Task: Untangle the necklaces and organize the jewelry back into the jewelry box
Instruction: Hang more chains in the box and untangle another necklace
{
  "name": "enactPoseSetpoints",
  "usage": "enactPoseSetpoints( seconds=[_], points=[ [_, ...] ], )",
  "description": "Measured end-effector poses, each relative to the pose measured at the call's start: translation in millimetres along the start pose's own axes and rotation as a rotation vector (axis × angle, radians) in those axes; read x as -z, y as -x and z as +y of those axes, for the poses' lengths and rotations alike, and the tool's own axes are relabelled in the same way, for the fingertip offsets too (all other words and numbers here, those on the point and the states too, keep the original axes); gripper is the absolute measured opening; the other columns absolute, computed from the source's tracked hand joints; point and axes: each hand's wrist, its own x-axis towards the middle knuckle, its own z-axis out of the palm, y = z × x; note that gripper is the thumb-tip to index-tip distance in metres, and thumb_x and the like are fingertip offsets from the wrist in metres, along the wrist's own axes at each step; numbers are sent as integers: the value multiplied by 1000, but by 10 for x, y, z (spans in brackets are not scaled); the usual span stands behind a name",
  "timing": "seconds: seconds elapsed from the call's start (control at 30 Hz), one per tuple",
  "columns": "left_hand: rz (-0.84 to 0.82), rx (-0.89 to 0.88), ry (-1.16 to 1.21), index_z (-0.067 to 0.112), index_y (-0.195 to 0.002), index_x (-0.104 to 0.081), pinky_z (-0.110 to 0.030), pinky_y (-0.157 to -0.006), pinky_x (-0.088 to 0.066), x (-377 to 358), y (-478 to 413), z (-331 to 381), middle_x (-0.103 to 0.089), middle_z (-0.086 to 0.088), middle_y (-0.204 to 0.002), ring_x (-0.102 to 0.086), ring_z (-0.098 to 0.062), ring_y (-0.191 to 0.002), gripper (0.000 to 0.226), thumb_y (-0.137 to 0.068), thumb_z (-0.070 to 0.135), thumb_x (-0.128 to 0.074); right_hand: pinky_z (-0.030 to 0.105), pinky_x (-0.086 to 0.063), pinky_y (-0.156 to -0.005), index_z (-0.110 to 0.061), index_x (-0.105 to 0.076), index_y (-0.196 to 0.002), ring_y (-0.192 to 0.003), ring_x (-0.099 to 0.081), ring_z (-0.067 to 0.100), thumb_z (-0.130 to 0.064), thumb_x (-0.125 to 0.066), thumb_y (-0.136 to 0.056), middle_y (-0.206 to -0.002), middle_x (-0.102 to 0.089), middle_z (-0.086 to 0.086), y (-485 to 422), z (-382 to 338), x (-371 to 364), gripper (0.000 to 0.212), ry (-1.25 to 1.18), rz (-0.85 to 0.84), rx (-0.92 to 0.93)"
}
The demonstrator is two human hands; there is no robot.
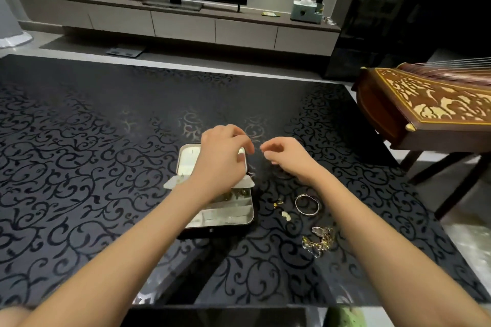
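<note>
The tangled heap of gold and silver chains point(318, 240) lies nearest, on the right of the glossy black scroll-patterned table point(79, 167), and is still knotted into one clump of fine links. Just beyond it lie a pale little charm point(286, 216), a small gold trinket point(278, 204) and a thin silver bangle point(307, 204), all loose and just right of the box.

The shallow silver metal jewellery box point(225, 216) sits left of them with its lid thrown back on the far side. Its pale divided compartments show, and some dark-gold pieces already lie in the far one.

Above the box's far right corner, the left hand point(223, 159) has its fingers curled with thumb and forefinger tips drawn close. The right hand point(285, 155), just beside it but apart, is curled the same way. They look set to be working a fine strand between them, but any chain there is too thin to make out, so I cannot tell what either holds.

If a strand is there, the step probably wants it kept slack, with loops teased apart rather than pulled. Working low over the box would let a freed piece drop in.

A carved brown wooden zither point(425, 103) stands far right.
</note>
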Motion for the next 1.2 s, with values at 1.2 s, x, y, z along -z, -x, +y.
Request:
enactPoseSetpoints(
  seconds=[1.2],
  points=[
    [-159,-219,8,16,-83,-71,-30,-84,-35,-972,636,386,-65,-4,-92,-59,-26,-89,20,-66,19,-62,26,-50,-71,-21,-54,-81,-67,-65,6,-22,-63,-88,-70,-72,-5,1701,803,462,11,85,108,-48]
  ],
)
